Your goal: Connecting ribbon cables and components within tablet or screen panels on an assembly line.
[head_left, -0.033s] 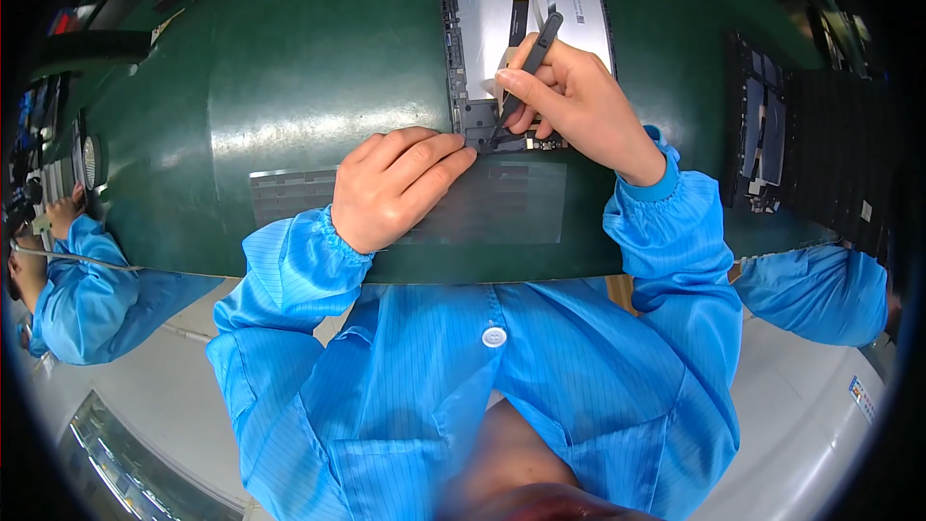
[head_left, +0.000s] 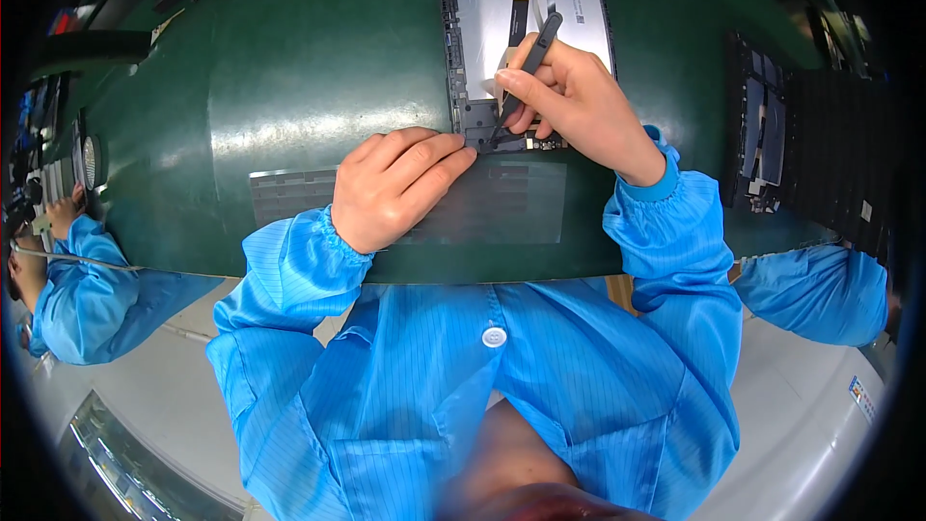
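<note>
An opened tablet (head_left: 482, 29) lies on the green tabletop, its black frame around silver plates and a dark ribbon cable. My right hand (head_left: 579, 101) is closed around black tweezers (head_left: 542, 43). They slant down, and their tips meet the black strip at the tablet's near edge, by the left corner. At that corner rest the fingertips of my left hand (head_left: 395, 178), which is stretched out flat with nothing visible in it. Its thumb is hidden.
A clear plastic sheet (head_left: 506, 203) lies flat between the tablet and the table's near edge, partly under my left hand. Another opened tablet (head_left: 762, 121) sits at the right beside a black ridged mat (head_left: 844, 154). Blue-sleeved co-workers' arms show at left (head_left: 87, 270) and right (head_left: 815, 294).
</note>
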The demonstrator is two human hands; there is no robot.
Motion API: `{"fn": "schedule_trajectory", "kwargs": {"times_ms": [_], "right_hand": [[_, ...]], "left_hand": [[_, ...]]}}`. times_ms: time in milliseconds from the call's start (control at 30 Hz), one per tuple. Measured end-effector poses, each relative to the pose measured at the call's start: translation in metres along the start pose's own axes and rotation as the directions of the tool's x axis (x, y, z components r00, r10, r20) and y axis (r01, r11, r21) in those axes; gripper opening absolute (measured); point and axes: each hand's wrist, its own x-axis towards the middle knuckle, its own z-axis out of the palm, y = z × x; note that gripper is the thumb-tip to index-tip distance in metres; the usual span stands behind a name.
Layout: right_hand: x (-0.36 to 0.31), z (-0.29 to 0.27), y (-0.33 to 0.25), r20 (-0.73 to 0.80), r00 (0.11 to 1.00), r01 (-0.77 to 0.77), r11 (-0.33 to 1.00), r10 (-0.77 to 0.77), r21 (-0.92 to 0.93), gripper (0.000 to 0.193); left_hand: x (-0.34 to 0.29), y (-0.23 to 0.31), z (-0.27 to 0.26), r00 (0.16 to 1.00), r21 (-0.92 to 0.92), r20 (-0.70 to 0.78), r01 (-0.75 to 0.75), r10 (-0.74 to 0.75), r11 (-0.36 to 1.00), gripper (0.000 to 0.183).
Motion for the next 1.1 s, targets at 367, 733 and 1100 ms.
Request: {"fn": "schedule_trajectory", "kwargs": {"times_ms": [367,733,1100], "right_hand": [[-0.011,-0.004,0.004,-0.065,0.998,0.033,0.994,-0.026,0.109,0.025],[-0.031,-0.014,0.02,-0.148,0.962,0.224,0.973,-0.231,-0.063,0.017],[-0.029,-0.018,0.023,-0.138,0.978,0.165,0.984,-0.155,0.066,0.017]], "left_hand": [[0.0,-0.001,-0.003,0.993,0.122,0.107,-0.062,0.049,0.991,0.05],[0.003,-0.004,-0.003,0.996,0.042,0.089,-0.025,0.021,0.999,0.045],[0.001,-0.003,0.003,0.994,0.068,0.095,-0.054,0.047,0.996,0.053]]}}
